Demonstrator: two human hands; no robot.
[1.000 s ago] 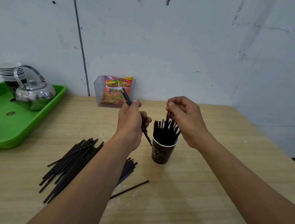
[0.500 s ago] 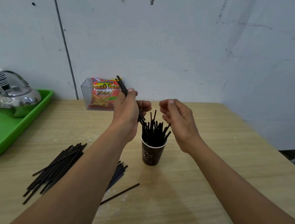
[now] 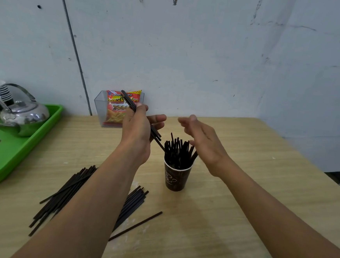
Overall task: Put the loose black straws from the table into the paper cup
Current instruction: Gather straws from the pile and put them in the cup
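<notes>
Green tray point(image 3: 10, 157) with a steel kettle point(image 3: 23, 115) fills the left edge. Lower left, the pile of loose black straws point(image 3: 66, 190) lies on the wooden table point(image 3: 241, 195), long axes running lower left to upper right. One stray straw point(image 3: 135, 226) lies apart. At centre the snack packet point(image 3: 115, 112) reads "French Fries" — the rest is too small. The left hand point(image 3: 138, 130) grips a few held straws point(image 3: 129, 100), slanted upper left to lower right, with their tips just beside the left rim of the paper cup point(image 3: 176, 176) — so it is the nearer hand. The cup's white scrawl is unreadable. The right hand point(image 3: 203, 139) hovers by the right rim, fingers loosely spread and holding nothing
</notes>
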